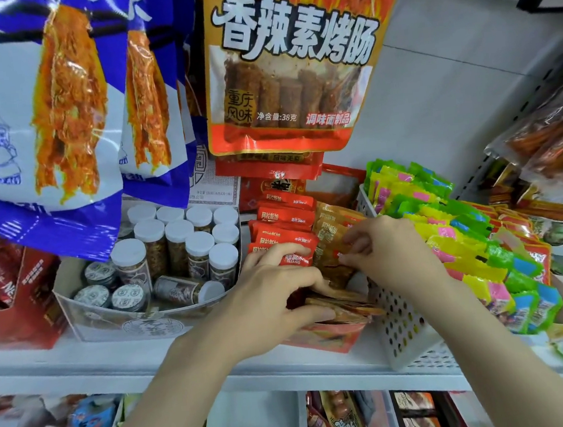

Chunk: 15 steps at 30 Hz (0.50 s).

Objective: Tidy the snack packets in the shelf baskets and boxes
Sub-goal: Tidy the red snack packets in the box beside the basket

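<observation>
An open red display box [326, 339] on the white shelf holds a row of upright red packets [285, 218] and tan-gold packets [332, 232]. My left hand [271, 297] reaches into the front of the box, fingers curled over the front red packet and thumb on a stack of flat brown packets [344, 305]. My right hand [386, 248] pinches the edge of a tan-gold packet between thumb and fingers. To the right, a white perforated basket [399, 326] is crammed with green, yellow and pink packets [453, 231].
A box of white-capped jars [180, 243] stands left of the red box. Large blue-and-white bags [39, 105] and an orange bag [289, 61] hang overhead. A red carton [16, 294] sits at far left. More snacks fill the shelf below [341, 417].
</observation>
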Each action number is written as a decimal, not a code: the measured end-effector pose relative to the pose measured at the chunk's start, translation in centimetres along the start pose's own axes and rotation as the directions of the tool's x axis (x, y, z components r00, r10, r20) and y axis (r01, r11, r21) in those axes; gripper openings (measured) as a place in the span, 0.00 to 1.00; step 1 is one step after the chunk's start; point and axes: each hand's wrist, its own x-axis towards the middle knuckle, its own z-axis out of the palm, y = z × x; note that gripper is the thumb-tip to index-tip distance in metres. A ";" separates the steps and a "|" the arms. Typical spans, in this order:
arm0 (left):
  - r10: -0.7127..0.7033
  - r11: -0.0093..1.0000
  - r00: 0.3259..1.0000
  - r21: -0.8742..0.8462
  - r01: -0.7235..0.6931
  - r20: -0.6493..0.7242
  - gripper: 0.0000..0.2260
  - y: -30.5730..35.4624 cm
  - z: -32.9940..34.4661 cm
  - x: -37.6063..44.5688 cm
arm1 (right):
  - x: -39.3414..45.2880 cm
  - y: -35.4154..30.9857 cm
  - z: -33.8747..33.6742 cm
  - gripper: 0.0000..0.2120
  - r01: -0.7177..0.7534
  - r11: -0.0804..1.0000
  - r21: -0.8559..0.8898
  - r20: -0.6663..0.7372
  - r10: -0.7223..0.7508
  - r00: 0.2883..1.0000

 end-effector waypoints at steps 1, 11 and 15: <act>0.000 1.000 1.000 -0.005 0.000 -0.005 0.11 0.0 0.0 0.0 | 0.2 -0.1 0.2 0.12 -0.004 1.000 -0.011 -0.001 0.004 1.000; -0.024 1.000 1.000 -0.012 0.024 -0.017 0.12 0.4 0.0 -0.1 | 0.7 -1.4 0.2 0.10 -0.020 0.985 -0.169 -0.106 0.002 0.994; -0.022 1.000 1.000 -0.019 0.022 -0.003 0.09 0.5 -0.2 -0.3 | 0.1 -2.3 -3.5 0.07 0.006 0.997 -0.074 -0.185 -0.019 0.983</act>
